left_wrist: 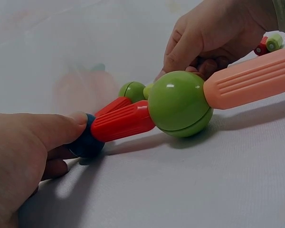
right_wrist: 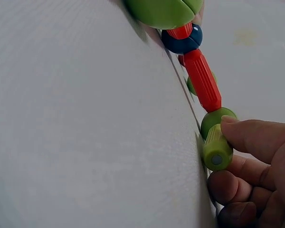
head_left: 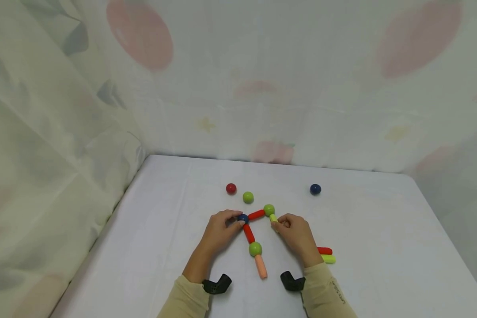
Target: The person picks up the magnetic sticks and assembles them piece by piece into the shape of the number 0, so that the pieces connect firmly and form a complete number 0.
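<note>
While my left grip point(head_left: 218, 230) pinches the blue ball point(head_left: 244, 218), my right grip point(head_left: 299, 234) pinches the lime stick point(right_wrist: 217, 148), which I should hold straight against the green ball point(head_left: 269, 210).

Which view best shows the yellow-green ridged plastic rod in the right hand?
Right wrist: the yellow-green rod appears close up, ridges and round end visible, pinched by the right hand. The head view shows it small, partly hidden by that hand; the left wrist view, only a sliver beside a green plastic ball.
</note>
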A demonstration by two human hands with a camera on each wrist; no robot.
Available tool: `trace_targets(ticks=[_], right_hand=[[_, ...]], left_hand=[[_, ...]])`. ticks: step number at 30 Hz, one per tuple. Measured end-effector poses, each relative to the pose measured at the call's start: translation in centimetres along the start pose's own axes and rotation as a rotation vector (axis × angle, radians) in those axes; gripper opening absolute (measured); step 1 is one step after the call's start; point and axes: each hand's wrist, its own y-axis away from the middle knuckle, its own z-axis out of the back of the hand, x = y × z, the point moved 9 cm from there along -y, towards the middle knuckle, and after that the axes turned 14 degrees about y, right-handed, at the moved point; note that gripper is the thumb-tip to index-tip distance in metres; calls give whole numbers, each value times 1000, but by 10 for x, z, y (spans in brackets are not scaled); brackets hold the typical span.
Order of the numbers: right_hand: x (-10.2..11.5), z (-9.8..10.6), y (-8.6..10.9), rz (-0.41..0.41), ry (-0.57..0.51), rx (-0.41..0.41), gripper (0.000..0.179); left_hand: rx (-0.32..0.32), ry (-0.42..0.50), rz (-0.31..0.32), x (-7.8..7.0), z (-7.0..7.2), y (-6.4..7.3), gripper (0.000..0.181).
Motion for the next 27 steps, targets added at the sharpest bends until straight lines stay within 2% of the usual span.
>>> trace_targets(ticks=[10, 14, 17, 21, 24, 27], right_hand=[[0, 0, -2, -10, 4, 10, 30], [-5, 1, -3, -23, 16, 49, 33], [-11, 8, -6, -28, 13, 73, 36], [-15, 38, -16, -25, -61, 56, 42], [-20, 70, -25, -13, -160, 24, 45], [-28, 105, -37, 11, -209, -15, 51]], left_hand=[[-2, 2, 0, 0, 1, -1, 31], [1, 9, 9, 3, -2, 0, 31], [-1, 17, 11, 3, -3, 2, 31], [-7, 20, 0, 1, -4, 2, 31], [-10, 20, -9, -1, -6, 2, 30], [-3, 23, -14, -3, -9, 2, 30]])
